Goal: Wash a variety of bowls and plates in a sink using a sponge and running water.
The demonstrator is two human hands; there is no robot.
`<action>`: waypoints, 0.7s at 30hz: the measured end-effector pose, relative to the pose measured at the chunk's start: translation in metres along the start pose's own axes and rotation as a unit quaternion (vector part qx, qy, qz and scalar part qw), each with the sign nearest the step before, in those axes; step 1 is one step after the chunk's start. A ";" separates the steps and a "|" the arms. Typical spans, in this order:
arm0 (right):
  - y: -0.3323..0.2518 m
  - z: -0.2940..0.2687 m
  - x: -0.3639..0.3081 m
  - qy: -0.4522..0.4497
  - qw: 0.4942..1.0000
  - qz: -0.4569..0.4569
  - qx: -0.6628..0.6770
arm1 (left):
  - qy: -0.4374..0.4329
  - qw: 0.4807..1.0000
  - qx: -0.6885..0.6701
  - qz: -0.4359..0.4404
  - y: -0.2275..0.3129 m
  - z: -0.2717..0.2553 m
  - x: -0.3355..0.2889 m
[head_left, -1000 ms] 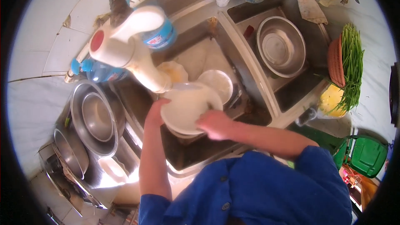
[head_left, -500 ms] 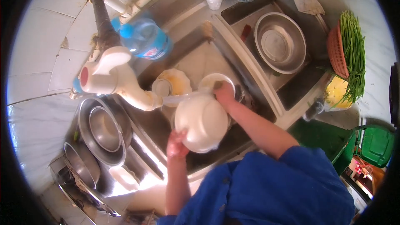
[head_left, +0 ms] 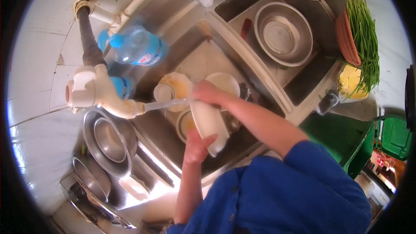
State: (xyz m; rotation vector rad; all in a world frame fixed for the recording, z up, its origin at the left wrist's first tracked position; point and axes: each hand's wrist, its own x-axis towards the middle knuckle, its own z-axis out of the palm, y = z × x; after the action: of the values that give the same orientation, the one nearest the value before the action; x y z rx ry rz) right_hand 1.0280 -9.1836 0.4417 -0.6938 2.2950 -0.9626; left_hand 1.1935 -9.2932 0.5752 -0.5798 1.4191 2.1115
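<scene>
White plate point(head_left: 209, 123) is what we hold over the middle basin of the steel sink point(head_left: 203, 63), turned on edge so we see it as a narrow oval whose long axis runs from upper left, near the water, down to lower right. It looks smooth, glossy and plain white, ceramic or melamine we cannot tell, with a thin rounded rim. Going from the left: a stack of round steel bowls point(head_left: 107, 141) sits on the drainboard, dull grey and nested; above them a white plastic tap point(head_left: 97, 95) on a dark hose sends a thin stream of water point(head_left: 167, 104) sideways to the upper end of the plate; a clear plastic bottle point(head_left: 138, 48) with a blue cap lies behind it. Our left hand point(head_left: 196, 146) is closed on the plate's lower edge from beneath, thumb across the rim. Under the stream lie yellowish soiled dishes point(head_left: 175, 90) in the basin. Our right hand point(head_left: 207, 93) is wrapped over the plate's upper end, fingers curled shut on it. Further right, a wide steel bowl point(head_left: 282, 34) rests in the second basin, and a woven basket point(head_left: 346, 39) holds long green beans point(head_left: 367, 39).
</scene>
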 end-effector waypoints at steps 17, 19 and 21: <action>0.006 0.056 -0.091 0.143 0.599 0.244 0.749 | 0.081 0.959 -0.271 0.015 0.048 -0.026 0.033; -0.008 0.080 -0.104 0.149 0.542 0.211 0.800 | 0.106 0.956 -0.271 0.047 0.038 -0.005 0.046; -0.040 0.079 -0.119 0.167 0.439 0.314 0.825 | 0.271 0.946 -0.123 0.131 0.008 0.019 0.062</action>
State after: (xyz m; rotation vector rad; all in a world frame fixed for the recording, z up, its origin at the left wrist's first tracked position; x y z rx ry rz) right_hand 1.1747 -9.1689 0.4595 1.1706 0.5470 -2.1674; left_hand 1.1401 -9.2665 0.5497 -1.2054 1.5926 2.4830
